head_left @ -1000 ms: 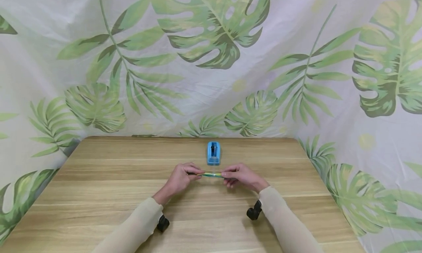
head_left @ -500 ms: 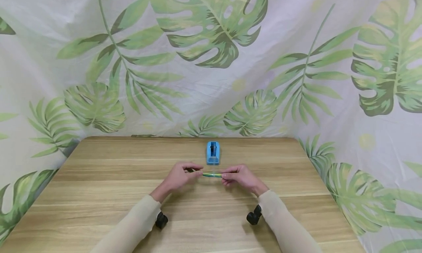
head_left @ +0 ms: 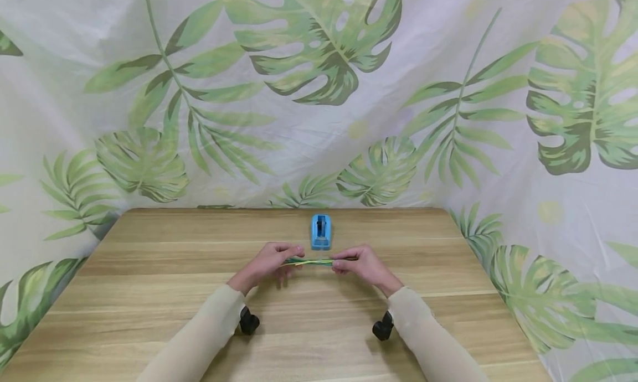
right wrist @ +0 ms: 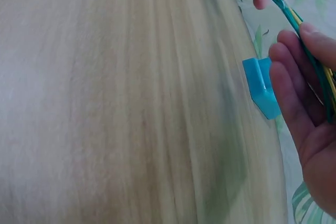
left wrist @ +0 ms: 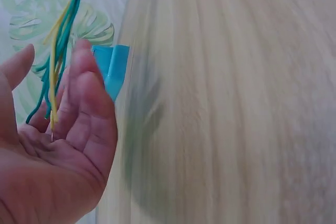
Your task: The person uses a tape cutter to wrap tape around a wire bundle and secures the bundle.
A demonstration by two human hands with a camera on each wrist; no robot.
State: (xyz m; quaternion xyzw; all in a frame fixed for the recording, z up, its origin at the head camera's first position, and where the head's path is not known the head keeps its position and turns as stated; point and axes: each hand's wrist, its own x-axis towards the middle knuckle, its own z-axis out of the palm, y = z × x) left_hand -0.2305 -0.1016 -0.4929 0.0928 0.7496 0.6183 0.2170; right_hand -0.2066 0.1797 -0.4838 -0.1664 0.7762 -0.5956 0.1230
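Observation:
A bundle of thin green and yellow wires [head_left: 319,262] stretches between both hands, above the table. My right hand [head_left: 365,266] pinches it between thumb and fingers, as the right wrist view confirms with the wires [right wrist: 286,10] running over the palm. Around my left hand [head_left: 269,261] the fingers are spread and the thumb stands apart; loose wire ends [left wrist: 54,77] hang in front of that palm without being gripped. Something shiny and clear sits around the bundle's middle. Just beyond the wires stands a blue tape dispenser [head_left: 321,242].
The wooden table [head_left: 319,326] reaches back to a leaf-printed cloth [head_left: 309,127] hanging behind it. Black wrist cameras [head_left: 248,321] stick out below each sleeve.
My left hand has let go of the wires and opened its fingers, so more of the bundle's left end shows. My right hand keeps its pinch in nearly the same place.

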